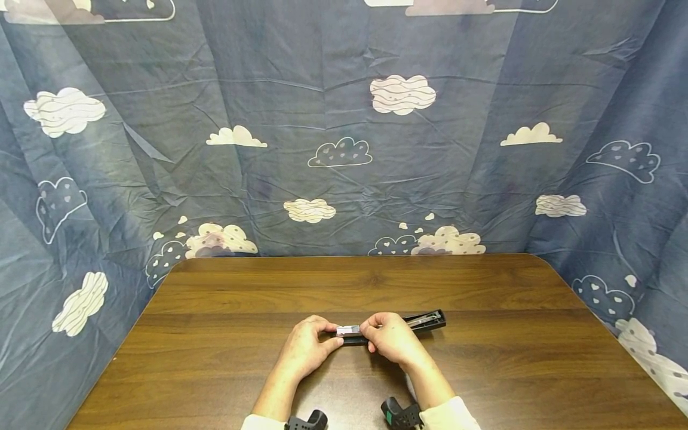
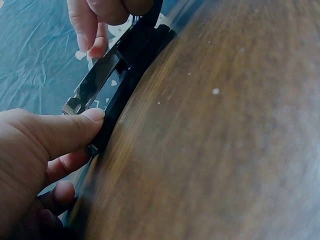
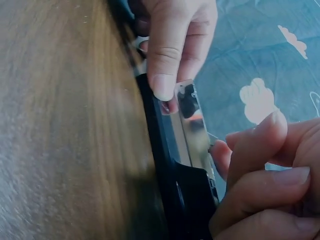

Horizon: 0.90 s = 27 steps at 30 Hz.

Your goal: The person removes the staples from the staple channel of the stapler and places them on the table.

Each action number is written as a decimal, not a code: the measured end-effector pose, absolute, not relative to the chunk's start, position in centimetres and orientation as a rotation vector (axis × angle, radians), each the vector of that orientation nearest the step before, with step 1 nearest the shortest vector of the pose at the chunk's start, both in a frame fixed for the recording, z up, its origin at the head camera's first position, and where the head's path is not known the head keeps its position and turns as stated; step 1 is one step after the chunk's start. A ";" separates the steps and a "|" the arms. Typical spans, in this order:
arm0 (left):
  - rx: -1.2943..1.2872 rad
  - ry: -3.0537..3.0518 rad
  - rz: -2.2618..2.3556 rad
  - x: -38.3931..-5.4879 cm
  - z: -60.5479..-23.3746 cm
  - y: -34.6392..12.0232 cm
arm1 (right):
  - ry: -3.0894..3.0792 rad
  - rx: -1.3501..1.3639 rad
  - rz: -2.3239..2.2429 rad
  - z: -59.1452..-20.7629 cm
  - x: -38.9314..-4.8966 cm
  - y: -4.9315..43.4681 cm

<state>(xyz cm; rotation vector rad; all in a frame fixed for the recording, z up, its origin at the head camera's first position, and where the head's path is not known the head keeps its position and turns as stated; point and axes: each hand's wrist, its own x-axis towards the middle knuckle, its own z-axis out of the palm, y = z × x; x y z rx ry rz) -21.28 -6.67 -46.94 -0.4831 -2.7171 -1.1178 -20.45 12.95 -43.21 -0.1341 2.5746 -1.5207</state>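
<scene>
A black stapler (image 1: 355,341) lies swung open on the table, its long top arm (image 1: 430,321) laid back to the right. The shiny metal magazine (image 3: 192,120) stands tilted up from the black base (image 2: 114,102). At the front end, my left hand (image 1: 306,349) pinches the stapler, thumb (image 2: 82,125) on the near side and fingers behind. My right hand (image 1: 395,340) is bent over the middle, with one fingertip (image 3: 220,155) right at the magazine's side. I cannot tell if anything small is between its fingers.
Under the stapler is a brown wood-grain table (image 1: 215,298). A blue cloth (image 1: 290,119) with cloud prints hangs behind it and along both sides. A black wrist mount (image 1: 400,413) sits by the right sleeve, another (image 1: 309,421) by the left.
</scene>
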 end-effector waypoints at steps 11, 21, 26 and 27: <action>-0.497 -2.708 -1.118 -21.3 -47.0 -6.6 | 2.730 -0.089 -1.367 -43.0 -20.4 12.5; -0.468 -2.727 -1.123 -21.3 -47.0 -6.6 | 2.717 -0.099 -1.452 -42.7 -20.6 13.1; -0.468 -2.727 -1.121 -21.3 -47.0 -6.7 | 2.680 -0.092 -1.494 -42.3 -20.6 13.7; -0.469 -2.725 -1.123 -21.3 -47.0 -6.7 | 2.670 -0.096 -1.501 -42.2 -20.6 13.9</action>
